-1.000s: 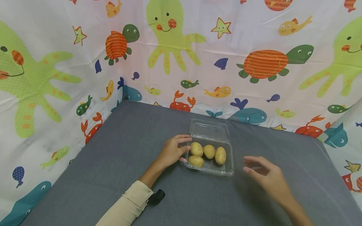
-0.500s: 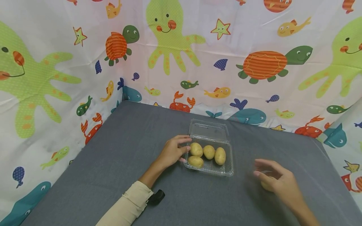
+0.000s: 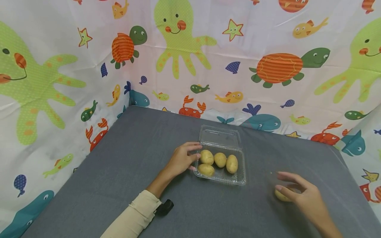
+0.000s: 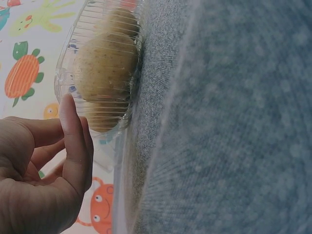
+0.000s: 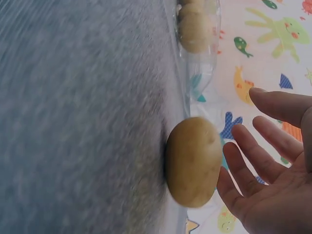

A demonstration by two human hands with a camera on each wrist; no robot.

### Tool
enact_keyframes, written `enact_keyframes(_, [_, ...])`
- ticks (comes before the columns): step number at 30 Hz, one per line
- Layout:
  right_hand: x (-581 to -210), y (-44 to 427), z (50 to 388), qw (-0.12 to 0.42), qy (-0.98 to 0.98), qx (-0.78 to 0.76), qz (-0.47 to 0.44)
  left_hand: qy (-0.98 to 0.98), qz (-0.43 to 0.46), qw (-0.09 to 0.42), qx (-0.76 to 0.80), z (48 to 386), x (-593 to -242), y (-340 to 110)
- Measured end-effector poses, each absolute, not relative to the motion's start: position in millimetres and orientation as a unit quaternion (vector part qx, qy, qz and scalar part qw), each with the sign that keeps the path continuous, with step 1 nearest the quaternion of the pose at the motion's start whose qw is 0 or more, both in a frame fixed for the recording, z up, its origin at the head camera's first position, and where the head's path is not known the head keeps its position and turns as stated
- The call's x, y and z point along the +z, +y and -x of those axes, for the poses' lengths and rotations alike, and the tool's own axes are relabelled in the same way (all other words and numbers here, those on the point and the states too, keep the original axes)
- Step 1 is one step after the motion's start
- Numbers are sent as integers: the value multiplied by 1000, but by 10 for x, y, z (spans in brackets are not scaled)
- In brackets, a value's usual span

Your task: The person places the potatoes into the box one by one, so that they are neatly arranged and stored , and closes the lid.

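Observation:
A clear plastic clamshell container lies on the grey cloth, its lid folded back. Several potatoes sit inside it. My left hand is at the container's left side, thumb over the rim and a finger outside, pinching the edge. In the left wrist view, a fingertip meets the container's corner. Another potato rests on the cloth to the right, partly hidden by my right hand in the head view. Beside that potato, the right hand has its fingers spread, with nothing gripped.
A grey cloth covers the table. Curtains printed with sea animals stand behind it and along the sides. On my left wrist is a black device.
My right hand has moved right, away from the container, to the loose potato, which has come into view beneath it. The left hand and the container have stayed put.

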State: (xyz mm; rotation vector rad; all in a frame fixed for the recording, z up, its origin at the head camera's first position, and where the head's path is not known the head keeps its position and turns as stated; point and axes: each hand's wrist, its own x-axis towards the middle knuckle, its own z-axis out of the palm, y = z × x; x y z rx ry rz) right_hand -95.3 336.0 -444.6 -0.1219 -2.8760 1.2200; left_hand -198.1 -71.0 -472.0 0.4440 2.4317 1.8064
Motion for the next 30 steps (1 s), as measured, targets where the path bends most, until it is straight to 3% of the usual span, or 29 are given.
enact_keyframes(11, [-4534, 3518, 1016, -65, -932, 345, 89, 795, -149, 43, 586, 1978, -4721, -708])
enact_keyframes(30, [-4606, 3668, 1013, -77, -948, 304, 53, 794, -147, 42, 589, 1983, -4730, -711])
